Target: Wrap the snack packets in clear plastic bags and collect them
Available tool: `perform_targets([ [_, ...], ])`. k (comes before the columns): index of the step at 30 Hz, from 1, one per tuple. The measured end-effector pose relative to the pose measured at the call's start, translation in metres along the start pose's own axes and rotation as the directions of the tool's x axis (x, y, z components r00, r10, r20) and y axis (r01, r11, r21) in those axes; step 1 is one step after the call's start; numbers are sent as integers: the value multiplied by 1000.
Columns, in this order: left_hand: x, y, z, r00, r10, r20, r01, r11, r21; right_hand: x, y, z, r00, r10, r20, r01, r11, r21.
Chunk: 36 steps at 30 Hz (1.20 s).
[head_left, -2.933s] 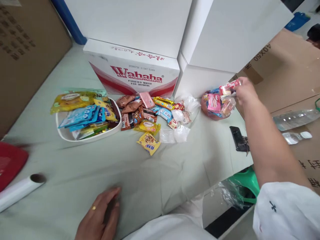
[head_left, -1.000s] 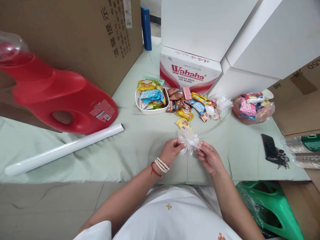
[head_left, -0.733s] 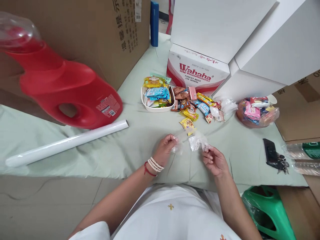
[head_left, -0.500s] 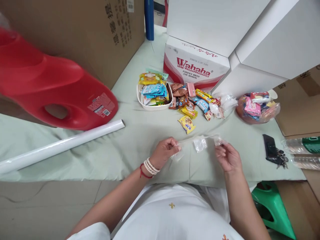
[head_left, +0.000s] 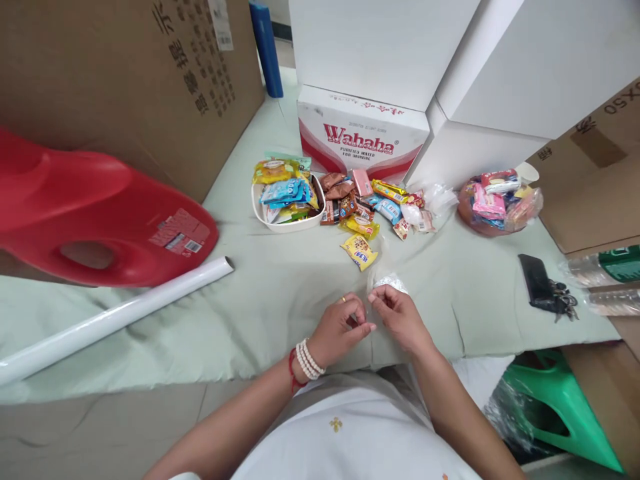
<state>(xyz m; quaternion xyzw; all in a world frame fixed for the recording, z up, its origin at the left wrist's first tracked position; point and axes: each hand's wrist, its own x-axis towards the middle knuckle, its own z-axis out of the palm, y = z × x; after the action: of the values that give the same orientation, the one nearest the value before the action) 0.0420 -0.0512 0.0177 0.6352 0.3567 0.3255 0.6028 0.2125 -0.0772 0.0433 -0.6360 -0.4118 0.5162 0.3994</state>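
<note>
A clear plastic bag [head_left: 381,257] hangs between my hands and the snacks, thin and hard to see against the cloth. A crinkled silvery packet [head_left: 393,283] shows in or behind it, partly covered by my right hand. My right hand [head_left: 400,319] pinches the bag's edge between thumb and forefinger. Close beside it, my left hand [head_left: 340,330] is closed, fingers curled and thumb stretched toward the right hand, apparently on the bag's lower edge. Just beyond the hands lies a yellow biscuit packet [head_left: 359,251].
Behind are loose snack packets [head_left: 350,200], a white tub [head_left: 290,227] of snacks and a reddish bowl [head_left: 473,217]. Wahaha carton [head_left: 363,137] stands at the back. Left are a red jug [head_left: 125,200] and white roll [head_left: 125,313]; right, a black case with keys [head_left: 543,287].
My hands were spread apart with the bag stretched between them. Now they have come together, the right hand moving left. The camera view has shifted to the right.
</note>
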Motion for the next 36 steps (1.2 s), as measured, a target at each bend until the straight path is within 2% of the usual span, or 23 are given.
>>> perform_targets([
  [4, -5, -5, -1, 997, -75, 14, 75, 997, 8, 3, 5, 0, 998, 29, 50, -29, 1000, 4],
  [9, -5, -11, 2, 979, -200, 28, 201, 977, -76, -1, 14, 1, 999, 39, -6, -38, 999, 25],
  [11, -4, -11, 5, 988, -156, 15, 156, 988, 11, 0, 14, 3, 999, 15, -33, -14, 999, 30],
  [14, -2, -9, 8, 998, -57, 13, 55, 990, 127, 3, 11, 4, 1000, -9, 9, 9, 1000, -7],
  [16, -3, -11, 7, 996, -85, 25, 83, 994, 69, 5, 9, 1, 1000, -7, 25, 7, 1000, 3],
  [19, -7, -16, 0, 970, -241, 31, 243, 957, -159, 5, 10, -10, 999, 49, 6, -49, 994, 101],
  [21, -9, -19, -5, 945, -327, -29, 308, 914, -263, 4, 12, -20, 993, 115, -7, -112, 979, 171],
  [23, -11, -17, -9, 922, -355, -153, 306, 913, -269, 3, 14, -29, 991, 133, -31, -124, 971, 204],
  [26, -7, -7, -8, 898, -331, -289, 287, 940, -183, 0, 16, -35, 998, 35, -44, -27, 985, 171],
  [28, 0, 4, -4, 888, -308, -341, 295, 951, -92, -2, 16, -36, 999, -38, -18, 40, 989, 143],
  [31, 13, 16, 5, 892, -211, -400, 275, 955, 110, -6, 16, -36, 998, -68, 21, 64, 988, 138],
  [33, 22, 18, 10, 923, -151, -355, 240, 945, 223, -8, 17, -37, 997, -75, 30, 70, 988, 134],
  [36, 33, 11, 13, 957, -205, -204, 253, 934, 252, -12, 18, -41, 994, -103, 32, 97, 986, 136],
])
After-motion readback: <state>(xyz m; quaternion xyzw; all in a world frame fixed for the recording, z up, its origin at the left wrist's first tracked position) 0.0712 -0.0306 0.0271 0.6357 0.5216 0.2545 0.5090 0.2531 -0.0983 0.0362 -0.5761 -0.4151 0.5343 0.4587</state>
